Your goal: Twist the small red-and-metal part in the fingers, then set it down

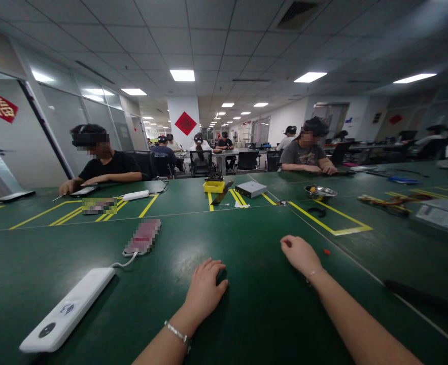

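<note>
From my distant seat I had only the head view to go by, and in it I judged the work to be between grips, with neither hand clearly busy on anything. The left hand [205, 286] lay low over the green table [262, 314], fingers loosely curved and thumb standing apart from them; I saw nothing held there. The right hand [302, 253] was farther forward, fingers curled in toward the thumb. Its fingertips were small and partly turned away from me, so I could not tell whether they met or pinched some little piece.

The nearest loose thing was a red bit [326, 252]. It lay on the table just to the right of the right hand, near the wrist and clear of the fingers, and well apart from the left hand. As I judged it, picking that bit up called for drawing the right hand back and turning its fingertips outward, then a light pinch.

Off to the left, well clear of the left hand, a phone [143, 238] was joined by a white cord [127, 262] to a white bar [67, 309]. Beyond the right hand stood a metal bowl [327, 192].
</note>
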### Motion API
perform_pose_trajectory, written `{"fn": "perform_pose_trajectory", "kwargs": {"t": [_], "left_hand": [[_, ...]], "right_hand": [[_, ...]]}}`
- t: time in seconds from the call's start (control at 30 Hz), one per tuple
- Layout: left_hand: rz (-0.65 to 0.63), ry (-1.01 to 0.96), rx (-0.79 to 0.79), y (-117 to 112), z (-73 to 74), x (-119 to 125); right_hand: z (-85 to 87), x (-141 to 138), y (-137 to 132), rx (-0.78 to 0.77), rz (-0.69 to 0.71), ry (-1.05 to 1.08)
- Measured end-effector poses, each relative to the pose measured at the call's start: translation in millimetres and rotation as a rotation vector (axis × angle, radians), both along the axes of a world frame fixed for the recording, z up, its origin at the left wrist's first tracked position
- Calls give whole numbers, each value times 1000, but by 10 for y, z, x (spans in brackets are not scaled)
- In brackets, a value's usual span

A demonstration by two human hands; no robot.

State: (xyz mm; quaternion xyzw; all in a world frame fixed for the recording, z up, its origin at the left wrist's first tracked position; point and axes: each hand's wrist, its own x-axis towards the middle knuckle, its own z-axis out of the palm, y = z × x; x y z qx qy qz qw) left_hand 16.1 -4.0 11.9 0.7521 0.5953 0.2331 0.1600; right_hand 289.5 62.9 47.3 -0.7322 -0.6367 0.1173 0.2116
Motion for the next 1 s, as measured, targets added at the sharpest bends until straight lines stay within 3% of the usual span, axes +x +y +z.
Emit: {"fn": "perform_pose_trajectory", "kwargs": {"t": [0.2,0.3,0.4,0.47,0.53,0.63,0.77,0.87,1.0], "left_hand": [[-15,-105,44,-57,56,80],[-59,-151,-6,-73,42,104],[-46,-211,-51,-57,12,91],[-11,-260,-68,-38,8,75],[24,-309,-103,-25,20,64],[42,-376,-144,-20,42,56],[35,-445,-156,-17,36,52],[23,-476,-159,-9,24,48],[15,-474,-154,-18,44,45]], "right_hand": [[-163,-969,-367,-99,459,456],[-258,-1235,-526,-51,533,473],[-253,-1270,-559,1,590,382],[-190,-1152,-499,37,592,276],[-115,-916,-384,125,489,80],[-69,-380,-166,210,159,-265],[-176,379,56,7,-223,-383],[-275,716,128,-106,-282,-321],[-304,826,133,-121,-249,-303]]}}
